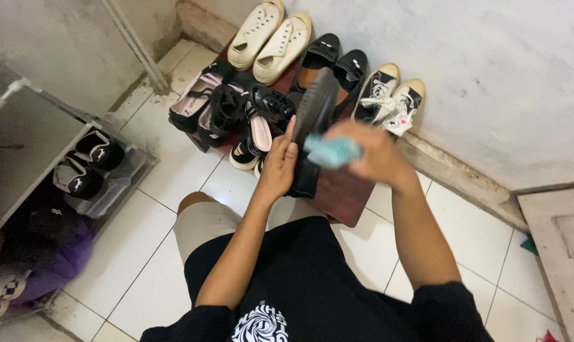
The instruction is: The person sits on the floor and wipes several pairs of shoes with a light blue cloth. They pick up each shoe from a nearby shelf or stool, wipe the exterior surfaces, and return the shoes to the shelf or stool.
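Observation:
My left hand (279, 166) grips a black shoe (313, 120) by its side, sole turned toward me, held up over the floor. My right hand (374, 152) is closed on a light blue cloth (331, 152) pressed against the shoe's right side; the hand is blurred. Below the shoe lies a dark red mat (343, 193). My knee in beige shorts (201, 221) shows under my left forearm.
Along the wall stand cream sneakers (268, 39), black loafers (337, 60), black-and-white sneakers (388, 95) and black strappy sandals (236, 107). A shoe rack (27, 142) with more shoes fills the left. White floor tiles (141, 253) surround me; a door frame (559, 247) is at right.

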